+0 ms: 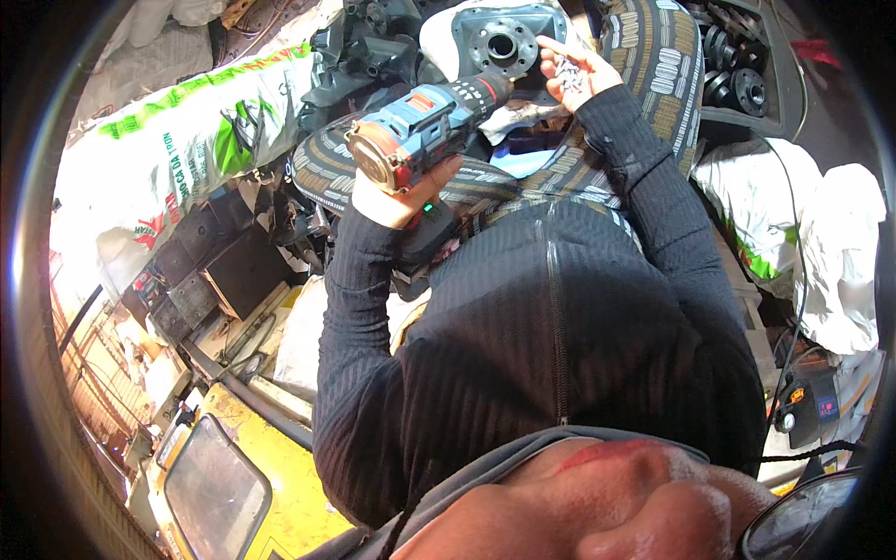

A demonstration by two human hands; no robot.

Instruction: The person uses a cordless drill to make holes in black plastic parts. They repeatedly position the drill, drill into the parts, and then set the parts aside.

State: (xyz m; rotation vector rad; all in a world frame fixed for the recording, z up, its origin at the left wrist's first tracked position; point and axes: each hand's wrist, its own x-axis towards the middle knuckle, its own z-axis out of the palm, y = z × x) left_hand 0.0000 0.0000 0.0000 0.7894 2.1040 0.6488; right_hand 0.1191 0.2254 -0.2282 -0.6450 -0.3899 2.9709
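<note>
My left hand (403, 198) is wrapped round the handle of a blue and red cordless drill (420, 123). The drill's tip points up and right, close to the lower edge of a dark plastic part (476, 58) with a round holed flange around a central opening. In my cupped right hand (597, 73) lie several small silvery screws (567, 75). One finger of that hand stretches toward the right side of the flange. Over my lap, under the part, is a dark patterned cloth (653, 75). Whether the drill's tip touches the part is hard to tell.
To the right, a grey crate (789, 79) holds several black flanged parts. Black plastic pieces (369, 70) and a white and green sack (215, 140) are at the left. White bags (761, 201) lie at my right. A yellow machine (243, 439) stands at the lower left.
</note>
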